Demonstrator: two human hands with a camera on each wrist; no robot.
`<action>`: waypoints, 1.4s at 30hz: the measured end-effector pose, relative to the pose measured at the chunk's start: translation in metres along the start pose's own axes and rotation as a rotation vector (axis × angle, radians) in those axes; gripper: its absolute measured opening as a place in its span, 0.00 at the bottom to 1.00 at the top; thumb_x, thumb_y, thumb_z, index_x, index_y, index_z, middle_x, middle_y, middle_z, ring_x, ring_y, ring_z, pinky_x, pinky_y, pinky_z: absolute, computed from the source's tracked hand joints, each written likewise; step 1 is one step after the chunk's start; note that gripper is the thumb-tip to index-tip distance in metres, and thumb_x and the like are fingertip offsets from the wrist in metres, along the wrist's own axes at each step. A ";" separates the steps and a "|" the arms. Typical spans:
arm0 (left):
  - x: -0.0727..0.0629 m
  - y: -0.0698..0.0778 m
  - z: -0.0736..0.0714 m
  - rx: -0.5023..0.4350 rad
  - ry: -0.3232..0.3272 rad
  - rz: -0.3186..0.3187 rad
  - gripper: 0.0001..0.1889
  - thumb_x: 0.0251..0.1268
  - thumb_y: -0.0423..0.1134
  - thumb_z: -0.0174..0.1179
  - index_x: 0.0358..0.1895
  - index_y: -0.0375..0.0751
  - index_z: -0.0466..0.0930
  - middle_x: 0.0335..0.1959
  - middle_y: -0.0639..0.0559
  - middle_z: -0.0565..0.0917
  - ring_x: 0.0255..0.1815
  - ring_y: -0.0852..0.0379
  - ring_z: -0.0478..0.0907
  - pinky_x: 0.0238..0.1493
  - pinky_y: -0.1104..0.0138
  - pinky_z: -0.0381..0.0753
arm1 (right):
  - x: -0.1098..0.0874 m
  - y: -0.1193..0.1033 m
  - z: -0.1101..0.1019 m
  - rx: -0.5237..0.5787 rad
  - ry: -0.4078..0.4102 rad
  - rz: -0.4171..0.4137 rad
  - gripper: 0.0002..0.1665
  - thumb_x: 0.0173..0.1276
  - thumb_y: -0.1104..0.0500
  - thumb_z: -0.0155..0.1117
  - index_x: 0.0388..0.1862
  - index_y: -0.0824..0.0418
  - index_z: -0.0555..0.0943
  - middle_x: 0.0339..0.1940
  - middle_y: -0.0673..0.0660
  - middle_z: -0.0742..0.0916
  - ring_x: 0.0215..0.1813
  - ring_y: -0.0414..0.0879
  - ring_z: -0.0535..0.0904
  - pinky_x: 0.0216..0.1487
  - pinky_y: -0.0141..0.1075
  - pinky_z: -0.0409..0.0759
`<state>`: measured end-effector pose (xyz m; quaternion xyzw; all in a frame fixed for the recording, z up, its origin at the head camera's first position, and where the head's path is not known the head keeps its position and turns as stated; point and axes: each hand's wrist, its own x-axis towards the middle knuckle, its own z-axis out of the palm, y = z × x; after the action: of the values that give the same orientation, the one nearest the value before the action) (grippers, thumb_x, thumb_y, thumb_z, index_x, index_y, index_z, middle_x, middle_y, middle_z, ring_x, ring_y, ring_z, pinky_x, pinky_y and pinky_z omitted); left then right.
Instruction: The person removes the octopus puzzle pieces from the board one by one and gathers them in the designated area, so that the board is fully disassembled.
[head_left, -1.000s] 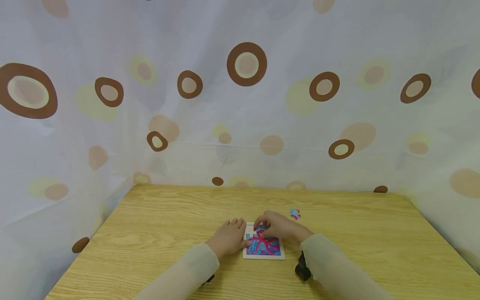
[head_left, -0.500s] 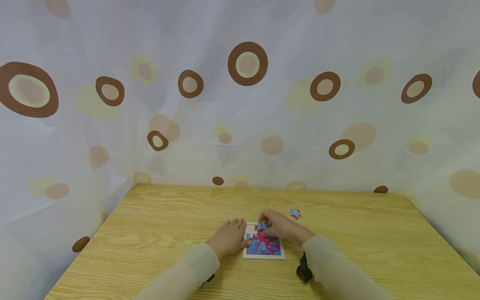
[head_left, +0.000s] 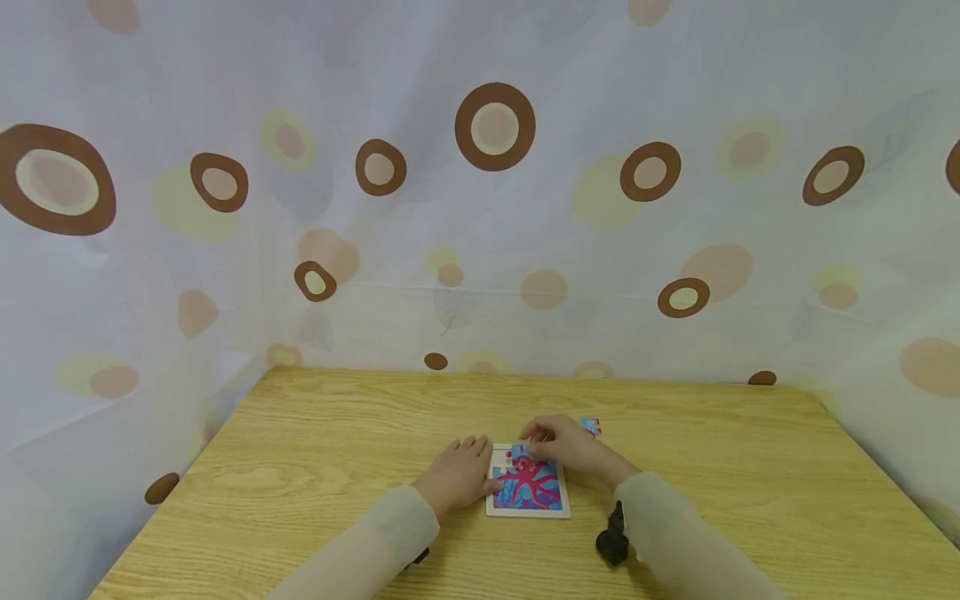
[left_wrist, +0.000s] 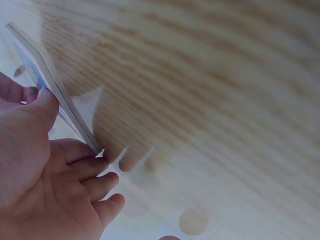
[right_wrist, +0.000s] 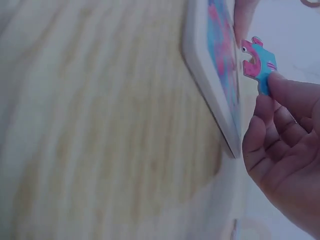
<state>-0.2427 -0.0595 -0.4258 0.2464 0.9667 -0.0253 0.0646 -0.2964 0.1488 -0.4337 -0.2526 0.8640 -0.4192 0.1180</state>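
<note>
A square jigsaw puzzle in a white frame (head_left: 528,514) lies on the table, with a pink octopus on blue. My left hand (head_left: 457,475) rests along its left side, fingers outstretched, the thumb (left_wrist: 45,107) lying over the frame's edge. Between thumb and fingers, my right hand (head_left: 572,446) pinches a blue and pink puzzle piece (right_wrist: 261,65), showing an eye. In the right wrist view, this piece is held tilted just above the puzzle surface (right_wrist: 222,50). Pale bare frame shows at the puzzle's upper left.
A loose puzzle piece (head_left: 592,426) lies on the wooden table (head_left: 337,433) behind my right hand, partly covered by it. Black wrist cameras (head_left: 612,540) sit under the sleeves. A patterned cloth (head_left: 495,233) hangs around the table's back and sides.
My right hand has shifted slightly right and away from me over the puzzle, still pinching the piece, and now partly covers the loose piece. The left hand and frame stay put.
</note>
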 end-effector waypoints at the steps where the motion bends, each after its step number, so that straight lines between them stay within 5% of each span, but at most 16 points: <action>1: 0.000 0.000 0.000 -0.002 -0.001 0.000 0.35 0.67 0.57 0.47 0.69 0.36 0.59 0.68 0.45 0.62 0.68 0.50 0.56 0.66 0.58 0.56 | -0.001 0.001 -0.002 0.030 0.011 0.020 0.07 0.67 0.62 0.59 0.41 0.62 0.79 0.32 0.52 0.79 0.35 0.45 0.73 0.36 0.36 0.74; 13: -0.002 0.000 0.000 0.013 -0.006 0.007 0.35 0.68 0.57 0.46 0.69 0.36 0.57 0.68 0.45 0.61 0.68 0.50 0.56 0.66 0.58 0.55 | -0.022 0.022 -0.064 0.196 0.185 0.141 0.15 0.69 0.58 0.57 0.46 0.70 0.78 0.32 0.54 0.80 0.34 0.52 0.74 0.35 0.42 0.76; 24: -0.003 0.000 0.000 0.026 -0.003 0.009 0.35 0.67 0.57 0.45 0.69 0.36 0.58 0.68 0.45 0.62 0.68 0.50 0.57 0.66 0.59 0.56 | -0.061 0.067 -0.120 0.137 0.296 0.285 0.20 0.70 0.55 0.55 0.50 0.71 0.75 0.35 0.53 0.79 0.38 0.54 0.75 0.38 0.43 0.77; 32: -0.004 0.000 -0.002 0.024 -0.004 0.008 0.34 0.68 0.57 0.46 0.69 0.36 0.58 0.68 0.45 0.62 0.68 0.50 0.56 0.66 0.59 0.56 | -0.079 0.096 -0.132 0.068 0.309 0.340 0.18 0.71 0.60 0.53 0.48 0.76 0.76 0.28 0.52 0.80 0.27 0.43 0.71 0.27 0.35 0.73; 42: -0.003 0.000 -0.001 0.032 -0.009 0.025 0.35 0.68 0.57 0.44 0.69 0.35 0.57 0.68 0.45 0.61 0.68 0.50 0.56 0.66 0.60 0.56 | -0.091 0.102 -0.136 -0.074 0.336 0.379 0.17 0.70 0.63 0.51 0.45 0.78 0.76 0.35 0.61 0.81 0.35 0.50 0.74 0.35 0.41 0.75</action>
<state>-0.2405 -0.0609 -0.4244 0.2591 0.9628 -0.0412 0.0653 -0.3106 0.3411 -0.4299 -0.0173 0.9181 -0.3939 0.0399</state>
